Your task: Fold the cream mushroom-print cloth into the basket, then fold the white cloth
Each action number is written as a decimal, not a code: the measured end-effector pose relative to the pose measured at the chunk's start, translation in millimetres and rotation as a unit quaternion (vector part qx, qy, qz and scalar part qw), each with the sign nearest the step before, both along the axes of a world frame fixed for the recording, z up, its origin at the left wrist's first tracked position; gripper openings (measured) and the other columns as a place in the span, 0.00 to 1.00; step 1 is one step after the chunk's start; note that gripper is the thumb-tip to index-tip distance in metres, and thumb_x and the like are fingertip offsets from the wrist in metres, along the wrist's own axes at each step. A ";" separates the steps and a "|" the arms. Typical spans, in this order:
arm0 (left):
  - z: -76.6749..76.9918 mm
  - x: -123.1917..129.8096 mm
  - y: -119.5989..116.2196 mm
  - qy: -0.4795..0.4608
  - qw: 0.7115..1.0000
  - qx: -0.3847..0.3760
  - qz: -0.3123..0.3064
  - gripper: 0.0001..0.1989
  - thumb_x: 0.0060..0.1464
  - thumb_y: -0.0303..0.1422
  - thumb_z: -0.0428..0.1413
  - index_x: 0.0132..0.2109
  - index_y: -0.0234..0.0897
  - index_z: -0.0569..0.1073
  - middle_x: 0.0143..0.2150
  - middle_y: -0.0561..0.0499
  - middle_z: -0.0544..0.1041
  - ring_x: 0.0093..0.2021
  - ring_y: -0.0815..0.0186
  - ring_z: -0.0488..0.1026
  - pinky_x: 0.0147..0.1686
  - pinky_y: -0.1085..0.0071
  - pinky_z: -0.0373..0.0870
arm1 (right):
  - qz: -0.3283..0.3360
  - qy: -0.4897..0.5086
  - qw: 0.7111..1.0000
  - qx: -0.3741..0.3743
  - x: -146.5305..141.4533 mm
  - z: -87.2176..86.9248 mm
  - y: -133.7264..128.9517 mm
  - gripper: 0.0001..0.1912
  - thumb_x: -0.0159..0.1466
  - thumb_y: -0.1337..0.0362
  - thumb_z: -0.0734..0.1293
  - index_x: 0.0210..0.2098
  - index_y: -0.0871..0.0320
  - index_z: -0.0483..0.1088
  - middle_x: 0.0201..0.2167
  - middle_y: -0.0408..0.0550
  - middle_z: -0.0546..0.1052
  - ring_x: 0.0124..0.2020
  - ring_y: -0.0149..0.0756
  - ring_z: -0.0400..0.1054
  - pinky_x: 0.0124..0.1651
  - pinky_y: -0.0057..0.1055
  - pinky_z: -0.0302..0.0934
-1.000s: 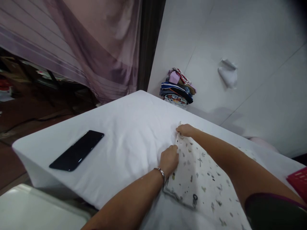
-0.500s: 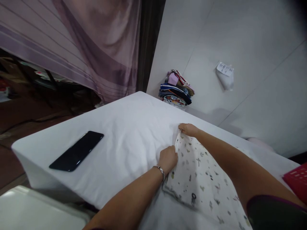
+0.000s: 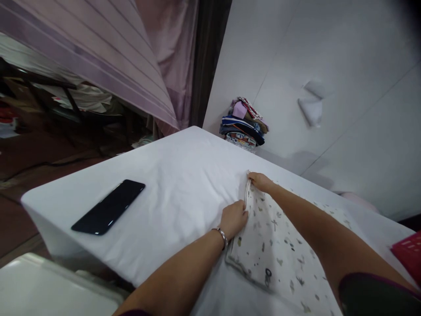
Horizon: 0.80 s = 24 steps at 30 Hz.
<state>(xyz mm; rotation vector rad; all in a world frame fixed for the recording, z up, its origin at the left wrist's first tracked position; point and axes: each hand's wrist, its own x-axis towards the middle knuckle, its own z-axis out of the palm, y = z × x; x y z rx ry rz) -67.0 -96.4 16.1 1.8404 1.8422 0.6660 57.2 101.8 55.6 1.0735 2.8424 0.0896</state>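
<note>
A white cloth with a small scattered print (image 3: 279, 254) lies on the white-covered table (image 3: 177, 175). My left hand (image 3: 234, 218), with a silver bracelet at its wrist, is closed on the cloth's left edge. Farther up, my right hand (image 3: 260, 181) pinches the upper corner of the same cloth. Between the two hands the edge is slightly raised and shows several layers. The cloth's lower right part runs out of view, and my right forearm covers some of it.
A black phone (image 3: 108, 207) lies on the table's left side. Folded clothes (image 3: 243, 123) are stacked by the wall. A red item (image 3: 408, 252) is at the right edge. A pink curtain (image 3: 131, 57) hangs beyond the table, and a pale lid (image 3: 49, 287) is lower left.
The curtain has swung, showing more of the area behind it. The paper on the wall has lifted away from its bag. Both hands keep their hold, and the cloth edge has shifted slightly.
</note>
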 end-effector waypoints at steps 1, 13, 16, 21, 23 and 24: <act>0.0 -1.0 1.3 -0.014 1.000 -0.010 0.004 0.08 0.55 0.35 0.48 0.41 0.40 0.67 0.38 0.51 0.75 0.40 0.64 0.72 0.38 0.70 0.63 | -0.003 0.003 1.000 -0.002 0.1 -0.5 -0.5 0.13 0.56 0.74 0.56 0.36 0.58 0.68 0.38 0.48 0.74 0.39 0.35 0.65 0.42 0.26 0.55; 5.6 -4.0 2.7 -0.078 0.994 -0.036 0.074 0.06 0.51 0.33 0.49 0.38 0.41 0.67 0.34 0.53 0.76 0.37 0.64 0.72 0.34 0.70 0.62 | -0.015 -0.013 1.000 0.001 -9.3 -13.3 -7.2 0.16 0.58 0.74 0.56 0.43 0.59 0.67 0.44 0.50 0.72 0.43 0.36 0.66 0.45 0.27 0.56; 5.0 -5.9 2.1 -0.012 0.997 -0.038 0.069 0.07 0.51 0.33 0.49 0.38 0.40 0.67 0.35 0.50 0.76 0.37 0.61 0.72 0.35 0.69 0.63 | 0.000 -0.035 0.999 0.001 -14.7 -17.5 -10.2 0.18 0.58 0.73 0.58 0.46 0.57 0.67 0.47 0.49 0.71 0.46 0.36 0.65 0.44 0.27 0.57; 3.6 -6.0 -0.8 0.042 0.997 -0.048 0.042 0.10 0.51 0.31 0.47 0.41 0.38 0.66 0.37 0.46 0.76 0.39 0.59 0.73 0.35 0.67 0.63 | 0.020 -0.085 0.996 0.008 -15.2 -13.2 -2.2 0.17 0.58 0.74 0.58 0.44 0.55 0.68 0.47 0.49 0.70 0.45 0.37 0.66 0.39 0.27 0.58; 5.1 -5.2 -2.4 0.046 0.997 -0.048 0.035 0.10 0.52 0.31 0.47 0.42 0.38 0.66 0.37 0.46 0.76 0.39 0.59 0.73 0.36 0.67 0.63 | 0.021 -0.104 0.994 0.013 -13.3 -9.3 5.2 0.15 0.58 0.74 0.59 0.41 0.56 0.69 0.46 0.50 0.71 0.44 0.38 0.66 0.37 0.27 0.59; 6.0 -4.9 -2.9 0.047 0.997 -0.050 0.034 0.10 0.52 0.31 0.47 0.42 0.38 0.66 0.37 0.46 0.76 0.40 0.59 0.73 0.36 0.67 0.63 | 0.020 -0.111 0.993 0.015 -12.7 -7.7 9.3 0.14 0.57 0.74 0.59 0.41 0.56 0.69 0.46 0.51 0.71 0.44 0.38 0.66 0.37 0.27 0.59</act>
